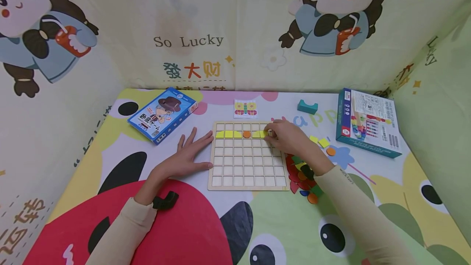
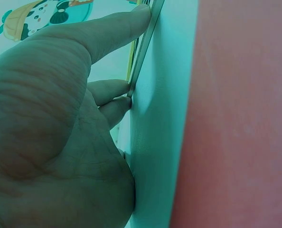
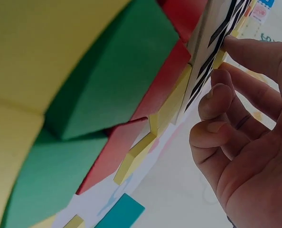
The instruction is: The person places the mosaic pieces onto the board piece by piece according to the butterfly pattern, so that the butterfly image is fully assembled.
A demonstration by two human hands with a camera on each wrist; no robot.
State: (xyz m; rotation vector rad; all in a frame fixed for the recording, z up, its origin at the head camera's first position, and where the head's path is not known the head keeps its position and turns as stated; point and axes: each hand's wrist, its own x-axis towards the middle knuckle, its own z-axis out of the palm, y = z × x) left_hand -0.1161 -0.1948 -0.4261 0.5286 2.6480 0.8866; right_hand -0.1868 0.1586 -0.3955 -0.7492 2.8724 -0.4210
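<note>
A wooden grid board (image 1: pixel 248 161) lies in the middle of the table. Across its second row from the top runs a line of yellow square tiles (image 1: pixel 228 134), with an orange disc (image 1: pixel 247 134) among them. At the right end of that row, my right hand (image 1: pixel 288 137) pinches a yellow tile (image 3: pixel 220 59) between thumb and index finger, close over the board. My left hand (image 1: pixel 185 156) is spread out at the board's left side. Its thumb (image 2: pixel 122 31) and fingertips touch the board's edge.
A pile of coloured pieces (image 1: pixel 301 177) lies beside the board under the right forearm. Loose yellow tiles (image 1: pixel 324 142) are farther right. Behind the board sit a butterfly pattern card (image 1: pixel 245 109) and a teal block (image 1: pixel 307 107). A blue box (image 1: pixel 163 114) and another game box (image 1: pixel 373 122) flank them.
</note>
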